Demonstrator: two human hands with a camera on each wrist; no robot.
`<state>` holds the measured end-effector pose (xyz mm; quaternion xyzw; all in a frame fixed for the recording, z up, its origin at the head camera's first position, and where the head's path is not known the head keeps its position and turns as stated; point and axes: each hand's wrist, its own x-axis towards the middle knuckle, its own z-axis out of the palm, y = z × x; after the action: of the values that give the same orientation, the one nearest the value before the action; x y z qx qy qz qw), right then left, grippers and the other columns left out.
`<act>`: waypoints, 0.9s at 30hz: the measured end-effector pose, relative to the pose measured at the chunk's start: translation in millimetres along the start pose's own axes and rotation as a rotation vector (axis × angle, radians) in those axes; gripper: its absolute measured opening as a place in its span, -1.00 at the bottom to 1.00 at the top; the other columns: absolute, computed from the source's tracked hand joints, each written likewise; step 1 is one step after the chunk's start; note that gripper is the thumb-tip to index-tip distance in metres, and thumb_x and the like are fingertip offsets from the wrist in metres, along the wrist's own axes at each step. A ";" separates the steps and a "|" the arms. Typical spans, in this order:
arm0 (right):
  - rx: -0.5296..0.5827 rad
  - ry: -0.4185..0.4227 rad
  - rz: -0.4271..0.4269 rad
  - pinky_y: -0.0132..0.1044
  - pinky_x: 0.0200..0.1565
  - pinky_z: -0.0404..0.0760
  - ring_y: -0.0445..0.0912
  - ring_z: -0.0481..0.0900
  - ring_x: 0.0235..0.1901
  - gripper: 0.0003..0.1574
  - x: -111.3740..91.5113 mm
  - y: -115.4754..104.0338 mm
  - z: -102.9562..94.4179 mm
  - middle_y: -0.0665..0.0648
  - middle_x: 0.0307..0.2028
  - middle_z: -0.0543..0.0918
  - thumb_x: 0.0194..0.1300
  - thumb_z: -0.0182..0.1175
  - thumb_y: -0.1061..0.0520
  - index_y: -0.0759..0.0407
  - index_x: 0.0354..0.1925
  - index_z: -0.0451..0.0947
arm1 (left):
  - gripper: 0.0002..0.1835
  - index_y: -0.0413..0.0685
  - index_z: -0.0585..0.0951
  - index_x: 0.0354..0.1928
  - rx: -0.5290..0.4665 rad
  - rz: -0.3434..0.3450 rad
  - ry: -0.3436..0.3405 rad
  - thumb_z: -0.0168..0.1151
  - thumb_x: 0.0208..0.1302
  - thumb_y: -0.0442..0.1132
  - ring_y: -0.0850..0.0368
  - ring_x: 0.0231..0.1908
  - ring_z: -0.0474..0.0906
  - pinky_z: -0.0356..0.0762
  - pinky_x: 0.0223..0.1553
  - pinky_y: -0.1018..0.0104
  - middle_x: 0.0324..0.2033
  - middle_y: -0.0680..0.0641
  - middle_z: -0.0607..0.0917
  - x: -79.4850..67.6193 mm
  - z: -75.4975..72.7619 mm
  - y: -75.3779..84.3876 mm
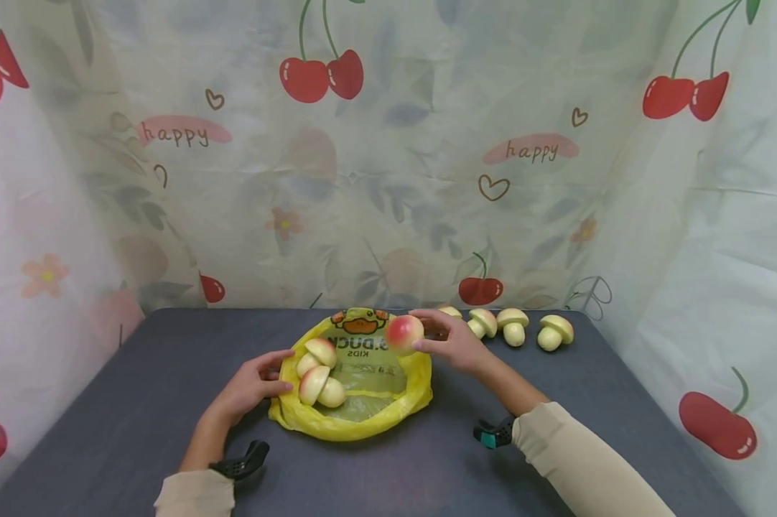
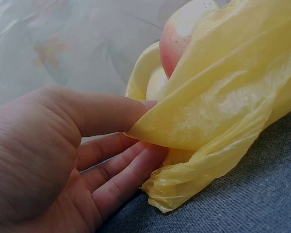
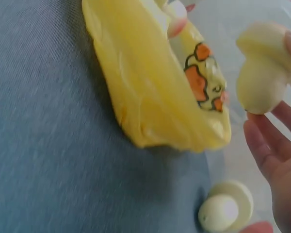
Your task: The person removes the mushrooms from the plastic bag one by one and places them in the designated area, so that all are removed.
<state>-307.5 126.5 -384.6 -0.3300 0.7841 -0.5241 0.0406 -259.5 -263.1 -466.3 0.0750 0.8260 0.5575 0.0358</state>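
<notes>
A yellow plastic bag with a duck print lies with its mouth spread wide on the dark table. Two toy mushrooms with pink-and-cream caps, one of them the front mushroom, lie inside on its left. My left hand pinches the bag's left rim between thumb and fingers, as the left wrist view shows at the bag's edge. My right hand holds another mushroom by its cap above the bag's right side; its pale stem shows in the right wrist view, on the held mushroom.
Several more mushrooms stand at the table's back right, among them the rightmost mushroom and one beside it. A cherry-printed curtain hangs behind and at both sides of the dark table.
</notes>
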 end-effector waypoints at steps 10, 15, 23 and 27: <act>-0.033 0.168 0.086 -0.10 -0.04 0.56 0.20 0.51 0.09 -0.37 -20.6 27.1 -22.6 0.29 0.16 0.52 0.32 0.27 0.14 0.23 0.31 0.39 | -0.30 -0.30 0.31 0.38 0.003 -0.008 -0.001 0.34 0.24 -0.29 -0.08 -0.10 0.54 0.55 -0.19 0.18 0.17 -0.39 0.45 -4.0 1.8 7.5; -0.111 0.248 0.157 -0.07 -0.05 0.56 0.17 0.54 0.06 -0.37 -28.8 44.1 -29.9 0.28 0.09 0.56 0.30 0.30 0.04 0.21 0.27 0.44 | -0.29 -0.24 0.34 0.38 0.010 -0.008 -0.004 0.37 0.22 -0.23 -0.03 -0.11 0.55 0.56 -0.20 0.22 0.16 -0.34 0.47 -2.7 0.8 3.6; -0.192 0.292 0.310 -0.16 -0.21 0.57 0.11 0.62 -0.16 -0.31 -36.2 59.6 -34.9 0.30 -0.02 0.63 0.29 0.30 -0.06 0.23 0.27 0.43 | -0.28 -0.20 0.35 0.38 0.003 -0.016 -0.001 0.38 0.21 -0.22 -0.01 -0.12 0.55 0.55 -0.19 0.22 0.16 -0.32 0.48 -3.9 0.3 5.6; -0.230 0.291 0.357 -0.18 -0.29 0.56 0.06 0.62 -0.28 -0.27 -38.4 63.7 -35.1 0.30 -0.05 0.65 0.27 0.30 -0.13 0.25 0.26 0.44 | -0.28 -0.23 0.33 0.38 -0.006 -0.013 -0.004 0.38 0.21 -0.23 -0.03 -0.11 0.55 0.55 -0.18 0.19 0.17 -0.34 0.47 -3.5 0.8 5.4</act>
<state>-322.3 190.7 -433.8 -0.1100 0.8820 -0.4578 -0.0185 -255.5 -260.9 -461.7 0.0708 0.8247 0.5596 0.0415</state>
